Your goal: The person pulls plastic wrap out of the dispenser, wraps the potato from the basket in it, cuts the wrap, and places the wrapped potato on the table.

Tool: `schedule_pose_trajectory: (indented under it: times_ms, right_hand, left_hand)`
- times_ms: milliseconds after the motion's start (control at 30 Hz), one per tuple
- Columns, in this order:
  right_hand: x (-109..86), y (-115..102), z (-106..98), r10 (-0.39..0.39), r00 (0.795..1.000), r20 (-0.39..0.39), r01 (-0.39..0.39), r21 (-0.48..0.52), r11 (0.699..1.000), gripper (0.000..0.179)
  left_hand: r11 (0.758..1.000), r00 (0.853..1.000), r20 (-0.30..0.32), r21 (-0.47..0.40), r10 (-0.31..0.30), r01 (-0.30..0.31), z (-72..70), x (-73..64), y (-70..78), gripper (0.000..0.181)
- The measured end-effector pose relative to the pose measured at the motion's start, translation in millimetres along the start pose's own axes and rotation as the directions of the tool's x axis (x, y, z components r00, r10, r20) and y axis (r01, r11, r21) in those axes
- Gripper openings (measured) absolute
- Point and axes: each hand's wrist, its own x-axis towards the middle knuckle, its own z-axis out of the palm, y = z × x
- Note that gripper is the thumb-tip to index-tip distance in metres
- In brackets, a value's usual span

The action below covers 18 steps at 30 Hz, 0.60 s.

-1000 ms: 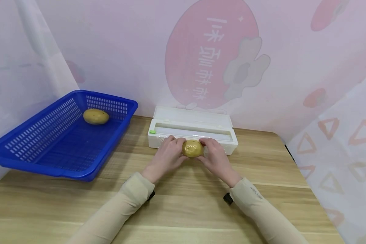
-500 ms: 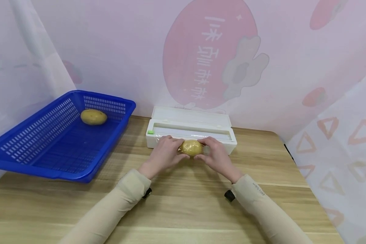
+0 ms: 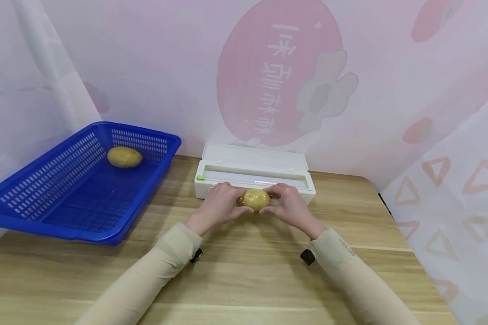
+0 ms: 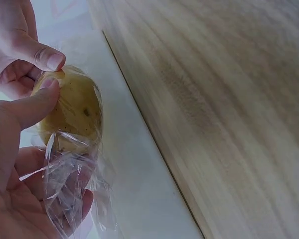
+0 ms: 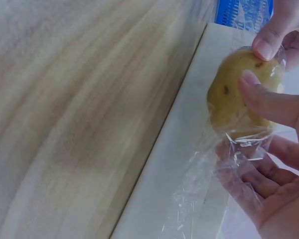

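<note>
Blue plastic forms the basket [image 3: 61, 233] on the left, where a loose potato [image 3: 124, 157] lies toward the far end. To its right, my left hand [image 3: 221, 204] pinches the left end of the film-covered potato [image 3: 256, 199], thumb on the near side, other fingers partly spread behind the bunched clear film [image 4: 60, 186]. The film-covered potato is between my hands, just on the near side of the open white box [image 3: 254, 156]; I cannot tell whether the film is free of that box. At right, my right hand [image 3: 291, 206] pinches the opposite end. I judge the film lies best if both thumbs press evenly, smoothing outward and tucking loose folds flat, gently enough not to tear it.
</note>
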Motion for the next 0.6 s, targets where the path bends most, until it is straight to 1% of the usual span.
schedule_pose_trajectory:
  times_ms: [233,433,533,600]
  right_hand:
    - [2.8,1.6,-1.4,0.040,0.997,0.068,-0.042,0.028,0.999,0.048]
    - [5.7,1.6,-2.5,0.074,0.991,0.112,-0.079,0.036,0.996,0.048]
    - [5.9,2.1,-3.5,0.086,0.989,0.124,-0.090,0.032,0.995,0.048]
    - [5.5,2.6,-4.0,0.089,0.988,0.126,-0.093,0.031,0.995,0.048]
  left_hand:
    - [1.000,0.999,0.049,-0.015,-0.013,0.014,-0.5,1.1,-0.7,0.035]
    - [0.998,0.993,0.099,0.013,-0.062,0.061,0.2,0.7,-1.5,0.044]
    - [0.997,0.991,0.106,0.016,-0.077,0.076,0.8,0.6,0.2,0.047]
    - [0.995,0.990,0.104,0.022,-0.098,0.096,0.1,1.1,3.2,0.049]
